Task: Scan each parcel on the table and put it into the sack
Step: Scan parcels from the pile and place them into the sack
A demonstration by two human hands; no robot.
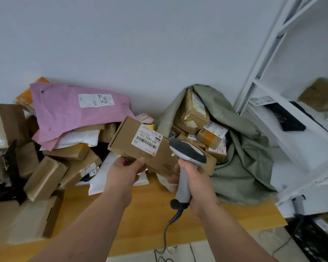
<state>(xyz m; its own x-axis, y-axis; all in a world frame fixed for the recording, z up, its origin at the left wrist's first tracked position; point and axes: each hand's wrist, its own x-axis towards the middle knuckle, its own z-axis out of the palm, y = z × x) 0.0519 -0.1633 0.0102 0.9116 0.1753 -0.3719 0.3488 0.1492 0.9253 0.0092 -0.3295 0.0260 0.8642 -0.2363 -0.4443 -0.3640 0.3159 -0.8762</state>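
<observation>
Holding a long cardboard parcel (140, 146) up over the table (151, 220) in our left hand (124, 172), we aimed the scanner (185, 167) with our right hand (197, 188).

Nearest us, our right hand was wrapped tight round the scanner's grey handle, its dark head just beside the parcel's white barcode label (147, 140). Our left hand pinched the parcel's near edge, thumb on top. Farther back, at the table's left end, lay a heap of brown boxes (46, 176) under a pink mailer (72, 112). By the far right corner the green sack (240, 154) gaped open, with parcels inside.
</observation>
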